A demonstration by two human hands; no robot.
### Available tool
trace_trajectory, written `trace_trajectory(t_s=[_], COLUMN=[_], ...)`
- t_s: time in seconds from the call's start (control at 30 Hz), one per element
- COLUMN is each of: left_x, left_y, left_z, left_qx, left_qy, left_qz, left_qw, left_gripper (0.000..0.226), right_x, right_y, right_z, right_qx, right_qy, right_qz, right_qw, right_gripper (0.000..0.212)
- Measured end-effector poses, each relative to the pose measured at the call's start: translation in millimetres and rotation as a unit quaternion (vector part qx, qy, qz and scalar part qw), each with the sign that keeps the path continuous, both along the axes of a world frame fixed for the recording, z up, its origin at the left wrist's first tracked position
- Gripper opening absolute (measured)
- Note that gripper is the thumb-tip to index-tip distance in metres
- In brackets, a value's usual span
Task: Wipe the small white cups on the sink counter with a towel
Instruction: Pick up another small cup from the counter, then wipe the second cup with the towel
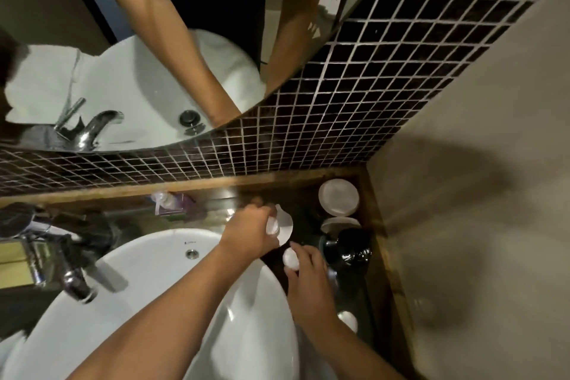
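Observation:
My left hand [249, 233] reaches over the far rim of the white basin and is closed around a small white cup [273, 226], next to a white saucer [285, 224] on the dark counter. My right hand [308, 278] is just below it and grips a second small white cup [291, 259] with its fingertips. A third small white cup [348, 320] stands on the counter by my right wrist. No towel shows on this counter; a white towel appears only in the mirror.
The white basin [148, 259] fills the lower left, with a chrome tap [71, 274] at its left. Two white plates [338, 197] and a black kettle [348, 248] crowd the counter's right corner against the wall. A small bottle [168, 200] stands by the tiled backsplash.

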State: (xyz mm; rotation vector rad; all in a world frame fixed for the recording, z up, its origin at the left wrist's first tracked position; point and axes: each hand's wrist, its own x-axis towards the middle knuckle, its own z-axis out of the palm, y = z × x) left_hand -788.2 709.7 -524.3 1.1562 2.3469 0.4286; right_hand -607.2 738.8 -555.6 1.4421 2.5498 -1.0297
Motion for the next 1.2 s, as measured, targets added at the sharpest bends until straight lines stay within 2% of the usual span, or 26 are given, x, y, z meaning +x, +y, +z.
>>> trace_trajectory(t_s=[0.13,0.27,0.4,0.5,0.77,0.97,1.03,1.2], left_x=[2.0,-1.8,-5.7,-7.6,-1.0,8.5,10.4,13.7], left_y=[-3.8,-13.3,-37.2,-53.3,-59.3,-53.5,-50.0,-43.1], left_z=[-10.0,-9.8,-9.4,-10.8,-10.6,-10.0,-9.5,-11.0], left_qx=[-0.003,0.016,0.023,0.016,0.021,0.019,0.020,0.023], left_qy=[0.007,-0.001,0.001,0.050,0.086,0.089,0.083,0.077], left_qz=[-0.029,-0.015,0.005,0.014,0.015,0.020,0.021,0.016], left_qw=[1.000,1.000,1.000,0.999,0.996,0.996,0.996,0.997], left_gripper=[0.053,0.061,0.050,0.043,0.039,0.037,0.039,0.030], right_x=[3.3,-6.5,-29.8,-51.6,-79.9,-80.7,-82.6,-83.4], right_y=[0.2,-4.1,1.2,10.9,24.5,22.8,24.4,27.1], right_z=[-7.8,-1.9,6.8,10.5,7.3,12.4,12.0,3.4], right_qx=[0.004,0.014,0.041,0.073,0.080,0.116,0.120,0.137], right_qy=[0.007,0.014,0.037,0.048,0.006,-0.015,-0.021,-0.039], right_qz=[0.034,0.023,0.031,0.042,0.083,0.107,0.117,0.142], right_qw=[0.999,1.000,0.998,0.995,0.993,0.987,0.986,0.980], right_gripper=[0.047,0.049,0.050,0.054,0.069,0.062,0.066,0.088])
